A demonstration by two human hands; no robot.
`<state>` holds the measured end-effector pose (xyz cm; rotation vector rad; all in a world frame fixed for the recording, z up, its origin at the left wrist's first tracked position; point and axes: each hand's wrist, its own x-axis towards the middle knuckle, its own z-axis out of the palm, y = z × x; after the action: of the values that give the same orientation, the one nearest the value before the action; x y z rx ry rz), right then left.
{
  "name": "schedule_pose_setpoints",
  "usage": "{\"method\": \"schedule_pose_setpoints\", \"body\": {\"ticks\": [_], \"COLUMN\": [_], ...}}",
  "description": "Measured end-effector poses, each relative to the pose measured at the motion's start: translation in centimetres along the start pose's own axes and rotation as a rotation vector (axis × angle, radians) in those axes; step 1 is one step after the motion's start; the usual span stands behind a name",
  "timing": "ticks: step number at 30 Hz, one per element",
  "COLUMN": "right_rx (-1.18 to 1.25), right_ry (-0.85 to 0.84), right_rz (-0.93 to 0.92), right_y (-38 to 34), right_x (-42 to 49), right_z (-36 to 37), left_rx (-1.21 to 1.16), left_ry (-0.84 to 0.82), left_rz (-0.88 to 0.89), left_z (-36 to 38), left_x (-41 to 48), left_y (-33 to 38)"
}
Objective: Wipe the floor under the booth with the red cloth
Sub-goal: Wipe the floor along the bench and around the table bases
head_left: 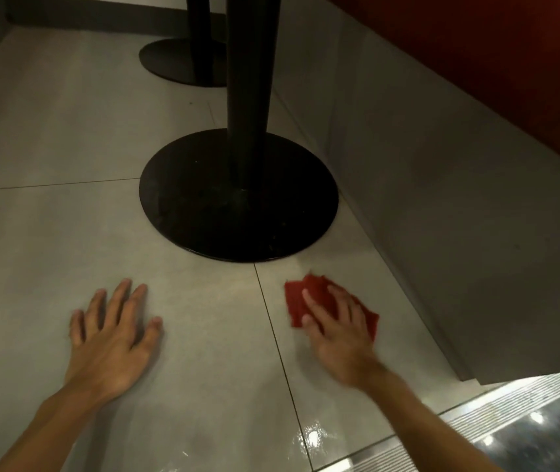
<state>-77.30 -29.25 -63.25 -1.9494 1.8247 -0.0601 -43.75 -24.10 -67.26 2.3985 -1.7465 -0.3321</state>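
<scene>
Broadly spread, the grip of the right hand [334, 330] pressed flat on the red cloth [305, 294], its fingers straight over the fabric rather than curled round it, and the hand showed blurred. The cloth lay rumpled on the grey tiled floor [203, 352], just right of a grout line [271, 328], near the round black table base [237, 206] and the booth's grey plinth [425, 199]. The left hand [111, 332] rested palm-down on the floor, fingers splayed, holding nothing, well apart from the cloth. A black column [249, 97] rose from the base. A second base [176, 63] stood farther back.
</scene>
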Motion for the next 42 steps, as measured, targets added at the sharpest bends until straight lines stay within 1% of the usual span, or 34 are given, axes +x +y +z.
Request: {"method": "schedule_pose_setpoints", "body": {"ticks": [3, 6, 9, 12, 14, 17, 22, 26, 30, 33, 35, 37, 40, 42], "right_rx": [0.041, 0.064, -0.012, -0.011, -0.006, -0.011, -0.018, -0.130, -0.116, -0.122, -0.126, -0.128, -0.112, -0.067], "right_ry": [-0.005, 0.016, 0.028, 0.070, 0.065, -0.047, -0.171, -0.251, -0.287, -0.319, -0.284, -0.240, -0.190, -0.087], "right_rz": [0.066, 0.029, 0.003, -0.023, -0.097, -0.221, -0.303, -0.477, -0.687, -0.742, -0.744, -0.696, -0.491, -0.371], "right_y": [1.8, 2.1, 1.0, -1.8, -4.6, -9.3, -14.9, -14.9, -13.0, -11.1, -8.7, -5.9, -1.5, 0.5], "right_x": [5.7, 9.1, 9.0, 6.9, 4.8, 2.9, 4.2, 2.6, -3.0, -6.7, -8.2, -8.6, -7.1, -5.2], "right_z": [-2.6, -4.2, -3.5, -1.2, 0.4, 2.5, 3.6, 4.5, 5.9, 5.8, 5.1, 4.1, 2.2, 1.2], "left_rx": [0.003, 0.004, 0.009, 0.009, 0.012, -0.005, -0.064, -0.204, -0.246, -0.257, -0.269, -0.265, -0.257, -0.242], "left_ry": [0.000, 0.007, 0.014, 0.014, 0.018, 0.016, -0.027, -0.020, -0.022, -0.023, -0.022, -0.026, -0.040, -0.041], "left_rz": [0.006, 0.014, 0.012, 0.006, 0.012, 0.012, 0.006, 0.020, 0.031, 0.032, 0.037, 0.041, 0.044, 0.044], "left_z": [0.0, 0.1, 0.1, 0.1, 0.2, 0.1, -0.7, -1.3, -1.4, -1.4, -1.4, -1.4, -1.4, -1.5], "left_x": [0.0, 0.0, 0.0, 0.1, 0.1, 0.2, 0.3, 0.5, 0.5, 0.5, 0.5, 0.5, 0.5, 0.4], "left_y": [0.0, 0.0, 0.1, 0.0, 0.0, 0.0, 0.4, -0.3, -0.8, -1.1, -1.3, -1.5, -1.3, -1.2]}}
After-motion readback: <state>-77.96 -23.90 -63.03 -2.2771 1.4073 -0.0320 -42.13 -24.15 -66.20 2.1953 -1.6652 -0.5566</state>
